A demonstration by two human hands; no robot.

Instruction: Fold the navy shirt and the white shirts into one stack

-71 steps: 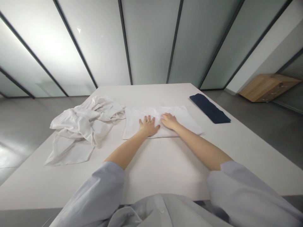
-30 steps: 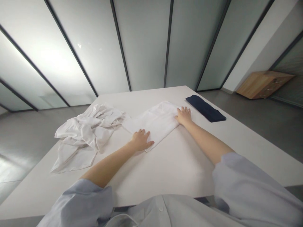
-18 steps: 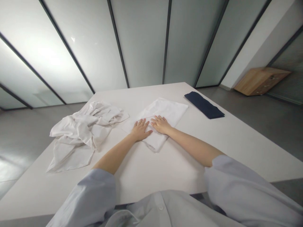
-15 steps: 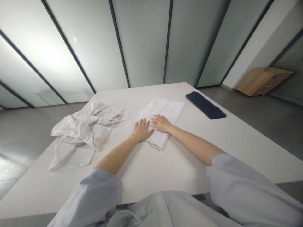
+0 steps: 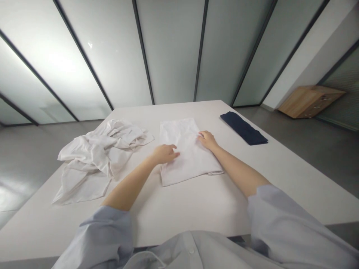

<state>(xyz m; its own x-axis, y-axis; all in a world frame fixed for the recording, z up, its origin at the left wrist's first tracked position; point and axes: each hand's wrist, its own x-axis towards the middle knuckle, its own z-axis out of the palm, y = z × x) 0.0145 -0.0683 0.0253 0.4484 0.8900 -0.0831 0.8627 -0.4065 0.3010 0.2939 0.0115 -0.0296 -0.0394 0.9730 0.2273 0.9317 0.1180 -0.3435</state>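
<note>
A folded white cloth (image 5: 185,157) lies flat in front of me, its near edge almost straight and a small layered fold at the near right corner. My left hand (image 5: 165,154) is over its left side, fingers bent and apart from the thumb, holding nothing. At the right edge rests my right hand (image 5: 208,140), its fingers bent and slightly apart, fingertips on the fabric. Both hands are turned palm inward. To the left of the cloth is a crumpled white cloth (image 5: 97,153), heaped loosely with a flap spread toward me.
A dark navy folded cloth (image 5: 243,129) lies along the right side of the white table (image 5: 185,213). Frosted glass panels (image 5: 171,52) stand behind the table. A wooden cabinet (image 5: 307,101) is on the floor at the far right.
The folded white cloth has turned from a slanted position to nearly square with me and shows wider. My hands, flat and close together before, have moved apart to its two sides with fingers bent.
</note>
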